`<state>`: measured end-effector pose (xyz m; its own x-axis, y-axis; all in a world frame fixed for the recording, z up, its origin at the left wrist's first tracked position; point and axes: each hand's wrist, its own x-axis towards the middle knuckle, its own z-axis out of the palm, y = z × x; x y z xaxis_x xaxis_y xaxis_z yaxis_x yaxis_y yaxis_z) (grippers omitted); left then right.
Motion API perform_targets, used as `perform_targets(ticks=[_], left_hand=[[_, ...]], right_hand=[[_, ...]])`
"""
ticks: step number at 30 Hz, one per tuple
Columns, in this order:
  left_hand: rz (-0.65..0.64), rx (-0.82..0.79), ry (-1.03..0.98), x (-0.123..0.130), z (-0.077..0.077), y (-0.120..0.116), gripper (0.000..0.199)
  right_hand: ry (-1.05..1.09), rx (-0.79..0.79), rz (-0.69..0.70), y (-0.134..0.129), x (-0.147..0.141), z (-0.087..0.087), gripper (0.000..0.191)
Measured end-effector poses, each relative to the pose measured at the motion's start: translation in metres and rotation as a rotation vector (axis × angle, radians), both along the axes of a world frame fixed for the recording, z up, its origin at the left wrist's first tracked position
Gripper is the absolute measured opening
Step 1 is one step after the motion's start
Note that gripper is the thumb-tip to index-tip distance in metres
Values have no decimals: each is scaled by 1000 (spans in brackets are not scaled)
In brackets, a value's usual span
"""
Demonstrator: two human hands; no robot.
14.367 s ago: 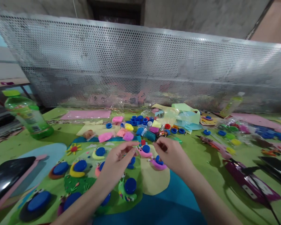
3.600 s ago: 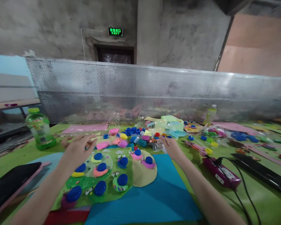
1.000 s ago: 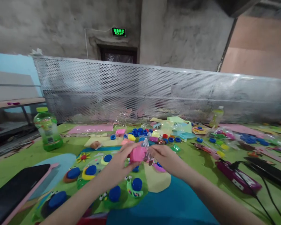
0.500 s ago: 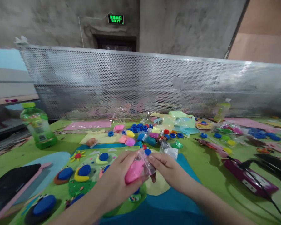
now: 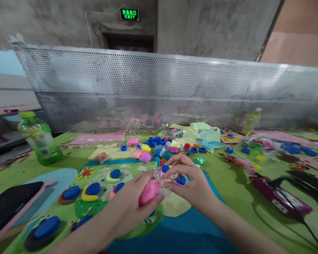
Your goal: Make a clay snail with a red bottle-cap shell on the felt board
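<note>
My left hand (image 5: 131, 201) is wrapped round a pink lump of clay (image 5: 149, 191) in a clear plastic bag. Beside it, my right hand (image 5: 189, 178) has its fingers bent at the bag's opening; a small dark piece shows between them, too small to name. Below both hands lies a blue and green picture board (image 5: 175, 231) with blue caps in clay rims, among them one in a yellow rim (image 5: 92, 190). A blue cap with a pink rim (image 5: 180, 180) shows behind my right fingers.
A green bottle (image 5: 41, 141) and a black tablet (image 5: 12, 206) stand and lie at left. Blue caps (image 5: 156, 141), clay packets and paper scraps (image 5: 206, 134) cover the table's middle back. A purple power strip (image 5: 281, 199) with cables lies right. A perforated metal screen (image 5: 148, 88) rises behind.
My right hand has risen and turned at the bag, its fingers now arched. A pink-rimmed blue cap behind it has come into view. My left hand still holds the pink clay.
</note>
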<state>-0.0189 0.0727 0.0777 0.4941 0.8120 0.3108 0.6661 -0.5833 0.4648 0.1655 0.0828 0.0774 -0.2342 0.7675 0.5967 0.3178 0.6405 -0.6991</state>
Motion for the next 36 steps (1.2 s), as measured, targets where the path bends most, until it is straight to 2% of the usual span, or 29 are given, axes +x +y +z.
perform_targets(ticks=[8, 13, 18, 21, 22, 24, 28, 30, 33, 36], left_hand=[[-49, -40, 57, -4, -4, 2, 46], [-72, -56, 73, -4, -4, 3, 37], [-39, -15, 76, -3, -3, 3, 32], [5, -33, 79, -3, -3, 4, 34], [20, -37, 78, -4, -3, 4, 36], [42, -31, 78, -5, -3, 6, 41], [72, -20, 41, -4, -2, 7, 45], [83, -51, 2, -3, -1, 5, 38], [117, -82, -41, -2, 0, 1, 28], [163, -47, -5, -3, -3, -2, 31]], right_hand=[[-131, -21, 72, 2, 2, -2, 17], [-261, 81, 107, 3, 4, -4, 13], [-343, 121, 76, 0, 4, -2, 10], [-207, 178, -35, 1, 6, 0, 9], [-106, 159, -83, 3, 8, 1, 7], [123, 6, -114, 7, 11, 4, 6], [432, -437, 139, 13, 11, 6, 22], [447, -515, 224, 13, 7, 5, 26], [318, -516, 252, 8, 0, 2, 32], [240, -546, 264, 5, -4, -1, 36]])
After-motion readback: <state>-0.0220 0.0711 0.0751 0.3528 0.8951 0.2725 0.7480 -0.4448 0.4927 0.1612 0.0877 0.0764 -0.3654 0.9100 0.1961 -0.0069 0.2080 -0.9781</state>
